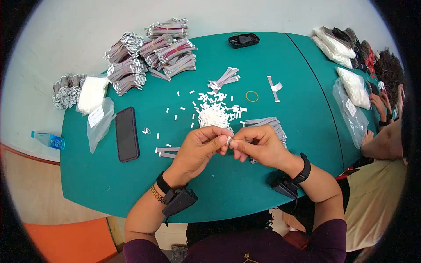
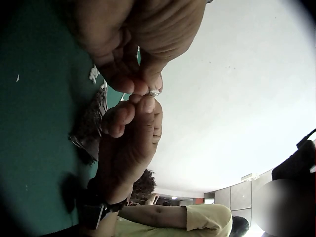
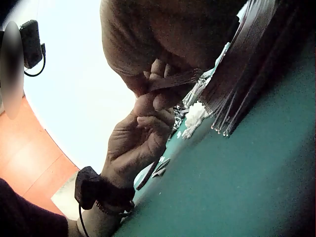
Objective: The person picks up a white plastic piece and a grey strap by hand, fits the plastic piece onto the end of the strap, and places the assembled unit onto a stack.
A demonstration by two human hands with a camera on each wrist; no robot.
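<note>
Both hands meet over the near side of the green table, fingertips together. My left hand (image 1: 197, 151) pinches a small white connector (image 1: 229, 140) between thumb and forefinger; it shows as a pale bit at the fingertips in the left wrist view. A flat grey ribbon cable (image 3: 173, 80) runs through the curled fingers of my right hand (image 1: 265, 147), its end at the connector. Just beyond lies a heap of small white connector pieces (image 1: 212, 117). Grey ribbon cables (image 1: 274, 127) lie partly behind my right hand, and two more cables (image 1: 167, 154) lie beside my left.
Bundled cables (image 1: 171, 50) are stacked at the back left, near a bag of white pieces (image 1: 93, 94) and a phone (image 1: 127, 133). Farther back lie loose cables (image 1: 224, 79), a rubber band (image 1: 252, 96) and a black case (image 1: 244, 40). Another person's arm (image 1: 386, 140) is at right.
</note>
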